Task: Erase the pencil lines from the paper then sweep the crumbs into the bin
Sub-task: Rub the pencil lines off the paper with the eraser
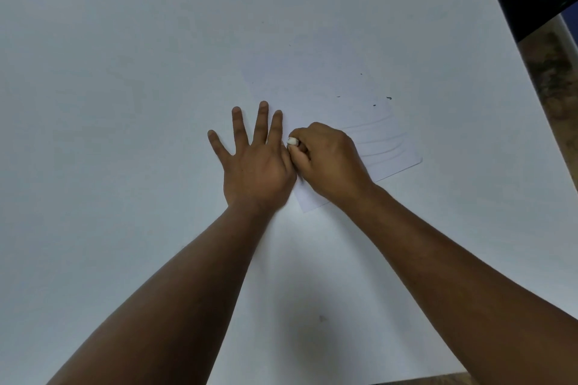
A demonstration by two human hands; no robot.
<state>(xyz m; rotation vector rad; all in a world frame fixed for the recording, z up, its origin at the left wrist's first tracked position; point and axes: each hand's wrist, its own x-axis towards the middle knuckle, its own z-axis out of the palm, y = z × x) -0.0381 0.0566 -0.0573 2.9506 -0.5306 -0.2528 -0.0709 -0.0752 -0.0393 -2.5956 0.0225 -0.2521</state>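
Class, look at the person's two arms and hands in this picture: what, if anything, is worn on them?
Both forearms are bare right to the bottom edge of the picture, with no sleeves showing. The left hand wears no ring, watch, bracelet or glove. The right hand and its wrist likewise show nothing worn. No markings show on either arm.

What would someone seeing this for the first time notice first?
Two bare forearms reach in from the bottom edge and meet mid-frame on the pale white table. The left hand lies flat with fingers spread, beside the right hand, which pinches a small white eraser over the white sheet of paper with faint curved pencil lines. A few dark crumbs lie just beyond the sheet.
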